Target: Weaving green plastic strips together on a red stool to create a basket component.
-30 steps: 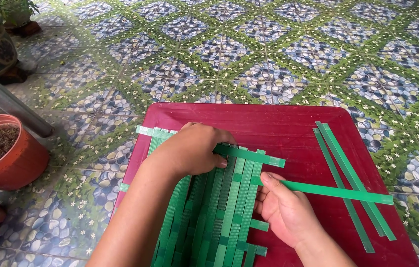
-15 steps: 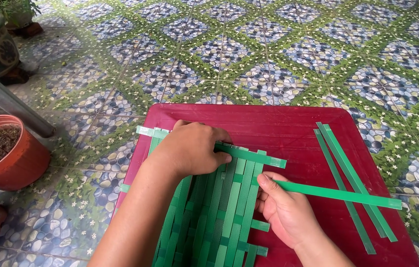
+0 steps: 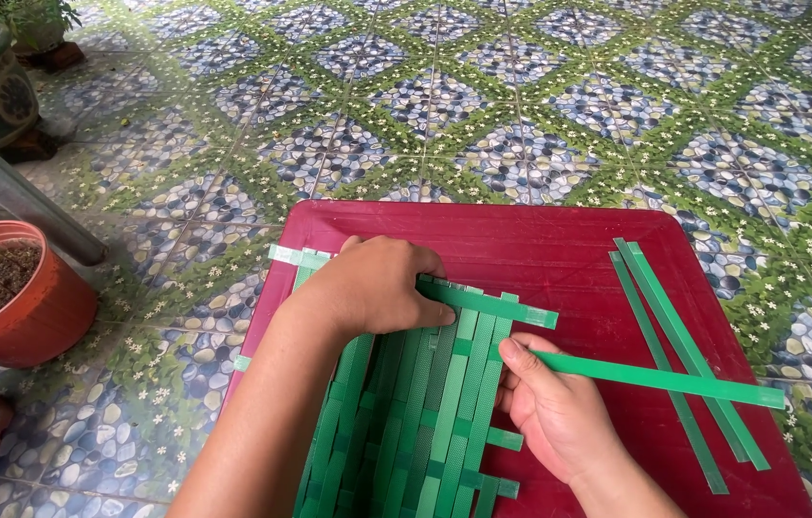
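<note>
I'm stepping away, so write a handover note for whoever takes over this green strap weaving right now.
Left hand: pressed flat on the top of the woven mat, pinning the uppermost cross strip.
Right hand: pinching the end of a loose green strip at the mat's right edge; the strip points right across the red table.
Done: several cross rows are woven.
Left: the held strip is not yet threaded in; spare strips lie on the right.

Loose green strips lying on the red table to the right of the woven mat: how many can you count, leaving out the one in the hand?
3 loose strips lie side by side on the red table, running from its upper right toward the near right edge. They overlap, so another may be hidden.
</note>
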